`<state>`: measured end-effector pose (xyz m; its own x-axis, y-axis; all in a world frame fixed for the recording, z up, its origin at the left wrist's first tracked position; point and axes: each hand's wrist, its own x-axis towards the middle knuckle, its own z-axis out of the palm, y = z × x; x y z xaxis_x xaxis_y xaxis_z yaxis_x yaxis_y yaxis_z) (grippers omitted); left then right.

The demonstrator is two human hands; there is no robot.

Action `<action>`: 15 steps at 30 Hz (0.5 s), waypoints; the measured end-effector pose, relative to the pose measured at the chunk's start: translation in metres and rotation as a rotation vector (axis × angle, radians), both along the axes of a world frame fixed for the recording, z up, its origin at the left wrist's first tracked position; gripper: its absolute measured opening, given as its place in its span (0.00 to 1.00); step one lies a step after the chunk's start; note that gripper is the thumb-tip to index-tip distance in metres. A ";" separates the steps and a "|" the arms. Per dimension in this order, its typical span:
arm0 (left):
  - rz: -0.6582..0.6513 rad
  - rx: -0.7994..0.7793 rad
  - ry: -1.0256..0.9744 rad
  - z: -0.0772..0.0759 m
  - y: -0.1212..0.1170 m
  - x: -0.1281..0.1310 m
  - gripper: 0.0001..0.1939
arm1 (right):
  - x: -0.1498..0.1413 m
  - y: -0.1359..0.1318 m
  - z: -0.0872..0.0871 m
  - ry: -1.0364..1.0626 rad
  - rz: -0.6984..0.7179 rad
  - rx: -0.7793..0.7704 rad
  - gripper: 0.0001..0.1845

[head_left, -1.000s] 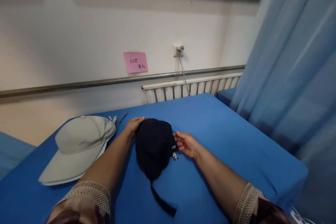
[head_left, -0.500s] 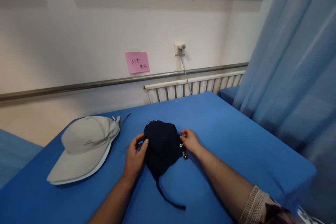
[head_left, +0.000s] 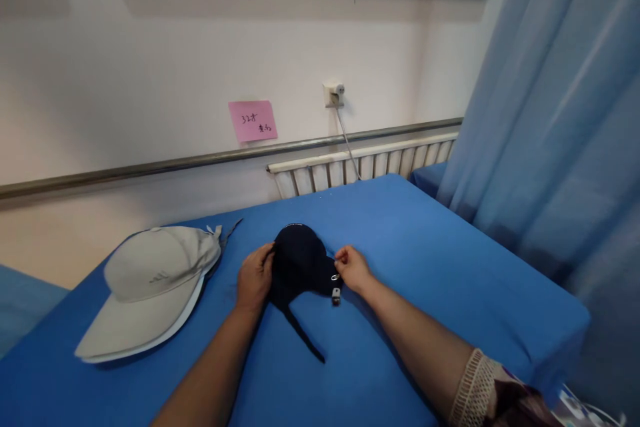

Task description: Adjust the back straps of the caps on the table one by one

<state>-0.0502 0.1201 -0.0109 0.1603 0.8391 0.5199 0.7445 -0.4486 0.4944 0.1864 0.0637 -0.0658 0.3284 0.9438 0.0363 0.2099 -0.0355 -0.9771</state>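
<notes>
A dark navy cap [head_left: 300, 255] lies on the blue-covered table [head_left: 400, 233], partly folded, with a narrow strap [head_left: 306, 335] trailing toward me. My left hand [head_left: 255, 277] is closed on the cap's left edge, its thumb hidden from view. At the cap's right end, my right hand [head_left: 353, 268] pinches the edge between thumb and fingers. Just below those fingertips hang a small metal ring and a metal buckle [head_left: 336, 297]. Part of the cap's left side is covered by my left hand.
Stacked light grey caps [head_left: 150, 273] sit to the left on the table. Behind it are a radiator [head_left: 380, 165], a metal rail [head_left: 200, 161] and a wall socket with a plug [head_left: 333, 95]. A pink note [head_left: 253, 121] is on the wall. A blue curtain [head_left: 545, 113] hangs at the right.
The dark cap has turned and bent between my hands, its lower part drawn up. Its strap has moved left and up. My left hand has closed further over the edge. The view has shifted slightly.
</notes>
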 end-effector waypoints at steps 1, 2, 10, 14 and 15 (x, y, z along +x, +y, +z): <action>0.015 0.005 0.006 0.002 0.010 -0.001 0.18 | -0.003 0.000 0.001 -0.013 0.001 0.012 0.06; 0.030 0.008 0.008 0.003 0.019 -0.001 0.18 | -0.004 -0.001 0.002 -0.027 0.000 0.023 0.06; 0.190 0.015 -0.079 -0.002 0.008 0.002 0.25 | 0.006 -0.004 0.010 -0.193 -0.070 0.015 0.09; 0.079 -0.030 -0.162 0.002 -0.035 -0.003 0.21 | 0.011 -0.008 0.021 -0.253 0.026 0.030 0.07; 0.024 -0.060 -0.146 0.003 -0.046 -0.005 0.18 | 0.012 -0.010 0.023 -0.250 0.085 0.033 0.07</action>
